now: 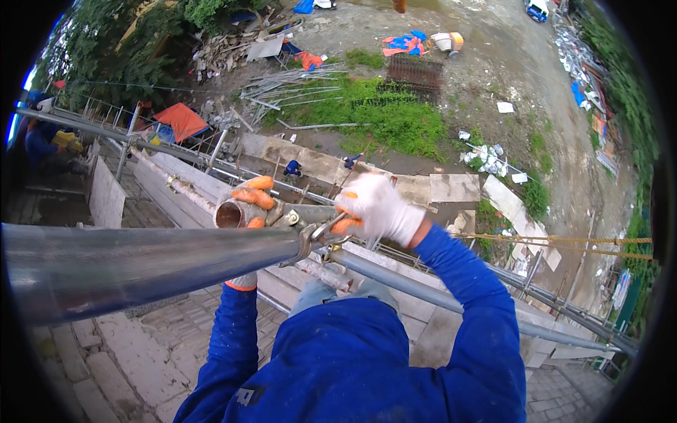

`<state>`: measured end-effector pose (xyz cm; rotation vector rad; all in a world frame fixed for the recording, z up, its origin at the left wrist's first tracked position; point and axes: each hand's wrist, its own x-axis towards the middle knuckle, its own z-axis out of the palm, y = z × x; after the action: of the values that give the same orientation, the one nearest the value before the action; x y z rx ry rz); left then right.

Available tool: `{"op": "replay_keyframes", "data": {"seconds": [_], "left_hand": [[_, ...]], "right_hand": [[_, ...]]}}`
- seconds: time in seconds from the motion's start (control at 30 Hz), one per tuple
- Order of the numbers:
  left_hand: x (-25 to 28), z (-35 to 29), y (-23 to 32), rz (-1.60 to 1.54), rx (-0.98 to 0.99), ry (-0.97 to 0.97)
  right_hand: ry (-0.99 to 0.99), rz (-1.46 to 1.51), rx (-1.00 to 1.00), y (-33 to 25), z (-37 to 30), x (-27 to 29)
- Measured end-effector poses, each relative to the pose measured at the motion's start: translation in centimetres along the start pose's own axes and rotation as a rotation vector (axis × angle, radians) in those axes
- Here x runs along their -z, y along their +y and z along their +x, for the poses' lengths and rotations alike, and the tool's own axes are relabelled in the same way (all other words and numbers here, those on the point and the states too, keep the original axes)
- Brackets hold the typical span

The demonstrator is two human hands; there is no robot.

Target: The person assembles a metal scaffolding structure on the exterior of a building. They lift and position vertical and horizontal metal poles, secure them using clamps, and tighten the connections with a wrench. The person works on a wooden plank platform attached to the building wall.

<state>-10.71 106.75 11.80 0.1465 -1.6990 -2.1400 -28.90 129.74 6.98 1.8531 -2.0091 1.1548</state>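
A thick grey scaffold pipe runs close in front of me from the left to a metal scaffold clamp near the middle. My left hand, in a glove with orange fingers, is wrapped round a rusty-ended pipe just beyond it; the thick pipe hides the palm. My right hand, in a white glove with orange fingertips, is blurred by motion. Its fingers curl closed on a metal part of the clamp. A lower grey tube passes to the right from beneath the joint.
Scaffold planks and rails surround me, high above the ground. Two people in blue are far below. Another worker is at the far left. A yellow rope stretches to the right. Loose pipes lie on the ground beyond.
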Motion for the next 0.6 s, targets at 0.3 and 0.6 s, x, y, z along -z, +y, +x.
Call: {"op": "replay_keyframes", "data": {"seconds": [0.3,0.6], "left_hand": [[-3.3,0.0,1.2,0.119,-0.099,0.1],[-2.3,0.2,-0.3,0.118,-0.207,0.006]], "right_hand": [[0.292,0.0,-0.054,-0.1,-1.5,-3.3],[0.532,-0.032,-0.195,-0.6,-2.7,-7.6]]}}
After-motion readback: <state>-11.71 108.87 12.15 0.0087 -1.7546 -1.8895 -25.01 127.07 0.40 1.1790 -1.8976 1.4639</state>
